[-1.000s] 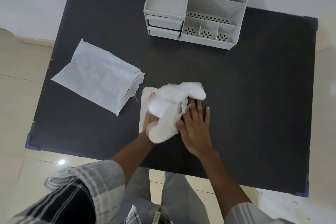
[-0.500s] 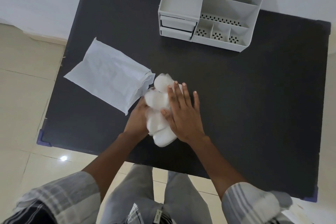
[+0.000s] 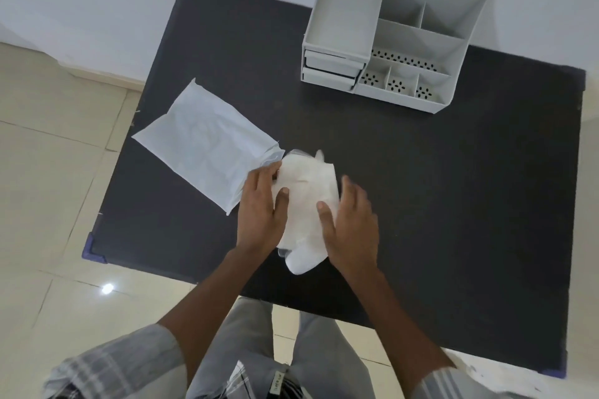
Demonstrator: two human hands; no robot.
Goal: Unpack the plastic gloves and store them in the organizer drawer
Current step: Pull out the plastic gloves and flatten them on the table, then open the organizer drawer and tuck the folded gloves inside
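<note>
A wad of white plastic gloves (image 3: 304, 201) lies on the black table (image 3: 453, 204) near its front middle. My left hand (image 3: 261, 210) presses its left side, thumb on top. My right hand (image 3: 351, 220) rests flat against its right side, fingers spread. The empty white package (image 3: 204, 142) lies flat to the left, its torn mouth touching the gloves. The grey organizer (image 3: 389, 36) stands at the back of the table; its two drawers (image 3: 330, 70) on the front left are shut.
The table's left edge drops to a tiled floor (image 3: 48, 172), and the package overhangs that side slightly. A white wall runs behind the organizer. My legs are at the near edge.
The gloves went from a puffy bundle gripped between both hands to a flatter, folded pad on the table. My right hand slid from on top of it to its right side.
</note>
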